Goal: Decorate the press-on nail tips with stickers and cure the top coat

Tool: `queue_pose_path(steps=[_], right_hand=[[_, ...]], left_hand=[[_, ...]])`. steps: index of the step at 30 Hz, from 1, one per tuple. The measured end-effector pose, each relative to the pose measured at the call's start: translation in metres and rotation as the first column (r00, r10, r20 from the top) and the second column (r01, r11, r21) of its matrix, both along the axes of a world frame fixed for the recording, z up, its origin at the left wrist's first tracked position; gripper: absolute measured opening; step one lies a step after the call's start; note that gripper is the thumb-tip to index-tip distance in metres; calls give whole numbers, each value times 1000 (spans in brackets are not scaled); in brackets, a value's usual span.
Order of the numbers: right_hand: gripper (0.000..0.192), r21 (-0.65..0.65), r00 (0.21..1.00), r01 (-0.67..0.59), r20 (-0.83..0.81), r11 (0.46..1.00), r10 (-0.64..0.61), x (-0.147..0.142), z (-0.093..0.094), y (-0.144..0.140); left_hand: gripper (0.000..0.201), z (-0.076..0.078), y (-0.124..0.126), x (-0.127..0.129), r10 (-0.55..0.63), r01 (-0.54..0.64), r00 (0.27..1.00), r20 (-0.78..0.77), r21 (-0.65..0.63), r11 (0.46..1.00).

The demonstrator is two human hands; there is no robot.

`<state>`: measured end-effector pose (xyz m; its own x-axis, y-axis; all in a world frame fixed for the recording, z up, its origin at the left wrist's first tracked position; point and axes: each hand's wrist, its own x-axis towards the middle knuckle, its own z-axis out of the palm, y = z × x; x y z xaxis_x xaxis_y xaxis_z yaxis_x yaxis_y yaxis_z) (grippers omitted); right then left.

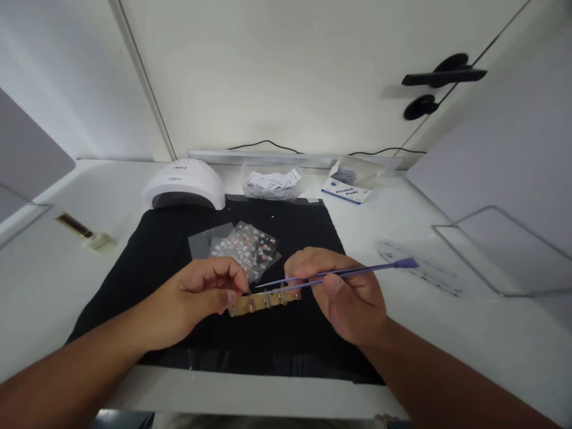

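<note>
A gold-coloured strip carries several small false nails in a row, above the black cloth. My left hand pinches it at its left end, thumb in front and fingers curled. Slim purple tweezers lie in my right hand, gripped between thumb and fingers. Their two tips point left, slightly apart, just over the strip near the left fingertips. Whether anything tiny sits between the tips is too small to tell. Clear sticker sheets with white and orange spots lie just behind the hands.
A white nail lamp stands at the back left, beyond a polish bottle. Along the back are a clear bag of white packets and an open alcohol pads box. A patterned clear sheet lies right.
</note>
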<state>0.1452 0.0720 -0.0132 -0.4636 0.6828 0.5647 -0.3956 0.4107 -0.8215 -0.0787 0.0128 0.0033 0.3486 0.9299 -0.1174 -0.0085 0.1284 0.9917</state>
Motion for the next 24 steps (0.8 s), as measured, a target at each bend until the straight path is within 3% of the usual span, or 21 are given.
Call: queue_pose_path(steps=[12,24], right_hand=[[24,-83,1000,-23,18,996,25,-7,-6,-2],[24,-128,998,-29,49,991,35,-8,-10,-3]], left_hand=[[9,8,-9,-3,-56,48,995,-80,-96,994],[12,7,-11,-4,-42,21,990,-135,-149,989]])
